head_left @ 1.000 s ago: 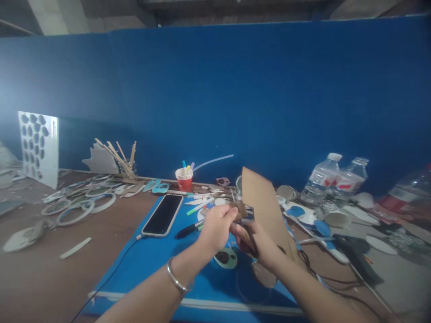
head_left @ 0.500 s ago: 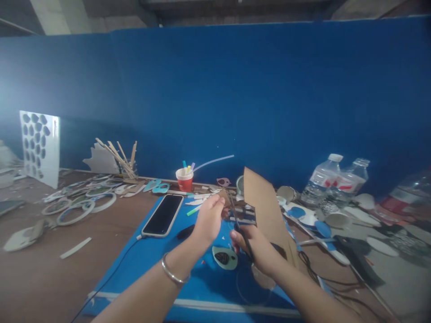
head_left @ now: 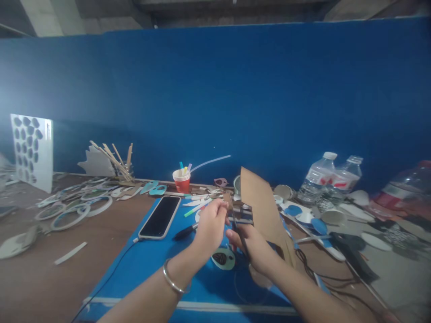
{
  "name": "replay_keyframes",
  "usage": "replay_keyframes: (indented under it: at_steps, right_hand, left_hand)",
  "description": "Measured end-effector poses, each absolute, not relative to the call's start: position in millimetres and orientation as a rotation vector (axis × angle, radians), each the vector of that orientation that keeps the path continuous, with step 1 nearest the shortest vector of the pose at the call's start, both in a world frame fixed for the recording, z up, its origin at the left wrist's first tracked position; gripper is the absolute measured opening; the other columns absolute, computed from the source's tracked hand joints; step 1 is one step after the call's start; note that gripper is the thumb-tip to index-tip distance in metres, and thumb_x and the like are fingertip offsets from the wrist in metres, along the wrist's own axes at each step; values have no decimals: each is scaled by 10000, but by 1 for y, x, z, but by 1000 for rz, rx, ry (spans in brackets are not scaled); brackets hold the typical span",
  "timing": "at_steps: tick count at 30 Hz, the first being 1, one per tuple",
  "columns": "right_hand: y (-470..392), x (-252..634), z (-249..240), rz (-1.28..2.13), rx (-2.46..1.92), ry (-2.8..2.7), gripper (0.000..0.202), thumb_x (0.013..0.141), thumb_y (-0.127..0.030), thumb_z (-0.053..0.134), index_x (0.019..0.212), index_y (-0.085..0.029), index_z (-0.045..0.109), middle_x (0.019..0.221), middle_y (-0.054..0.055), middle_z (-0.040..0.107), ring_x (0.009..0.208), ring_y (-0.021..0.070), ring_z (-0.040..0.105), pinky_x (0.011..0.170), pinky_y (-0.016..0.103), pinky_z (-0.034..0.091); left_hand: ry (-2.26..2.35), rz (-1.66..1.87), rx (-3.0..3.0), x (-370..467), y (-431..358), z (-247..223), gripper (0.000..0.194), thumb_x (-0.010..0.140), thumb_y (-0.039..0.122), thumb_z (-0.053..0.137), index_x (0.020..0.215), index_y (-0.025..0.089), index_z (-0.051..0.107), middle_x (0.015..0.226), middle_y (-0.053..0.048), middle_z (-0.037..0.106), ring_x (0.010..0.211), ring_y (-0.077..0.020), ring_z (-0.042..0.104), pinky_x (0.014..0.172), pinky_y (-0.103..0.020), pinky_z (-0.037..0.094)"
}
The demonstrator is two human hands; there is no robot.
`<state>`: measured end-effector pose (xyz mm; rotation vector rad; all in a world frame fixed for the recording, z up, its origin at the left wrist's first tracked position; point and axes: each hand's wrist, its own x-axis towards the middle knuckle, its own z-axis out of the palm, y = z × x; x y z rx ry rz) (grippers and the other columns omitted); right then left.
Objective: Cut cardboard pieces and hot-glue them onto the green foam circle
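My left hand [head_left: 213, 223], with a silver bangle at the wrist, is closed in a pinch on a small brown cardboard piece [head_left: 228, 198]. My right hand [head_left: 255, 246] grips a pair of dark scissors [head_left: 241, 237], whose blades point up beside that piece. Exactly where the blades meet the cardboard is too small to make out. Below the hands, a pale green bird cutout [head_left: 229, 261] with a dark patterned wing lies on the blue mat [head_left: 134, 278]. A large notched cardboard sheet [head_left: 261, 197] rises just beyond my right hand.
A phone [head_left: 160, 217] on a cable lies left of my hands, near a black marker [head_left: 183, 232]. Behind are a red paper cup [head_left: 182, 183] and a pink bird cutout [head_left: 221, 182]. Plastic bottles [head_left: 318, 179] and a glue gun [head_left: 352, 251] sit right; paper rings [head_left: 70, 217] lie left.
The view has shifted slightly, so most things sit a little further left. My left hand has tilted and come nearer the scissors, and the black marker shows more. Both grips are kept.
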<state>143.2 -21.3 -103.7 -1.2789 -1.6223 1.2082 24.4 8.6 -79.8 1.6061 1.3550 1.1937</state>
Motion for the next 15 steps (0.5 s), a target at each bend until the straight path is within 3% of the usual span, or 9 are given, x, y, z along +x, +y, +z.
replay_keyframes:
  at_steps: [15]
  right_hand:
    - [-22, 144, -106, 1189, -1293, -1603, 391, 729, -539, 519, 645, -165, 442, 569, -39, 369, 513, 92, 324, 455, 211, 288]
  left_hand:
    - [1372, 1257, 1860, 22, 4, -79, 274, 839, 291, 362, 587, 196, 414, 494, 40, 471, 502, -129, 473, 519, -234, 319]
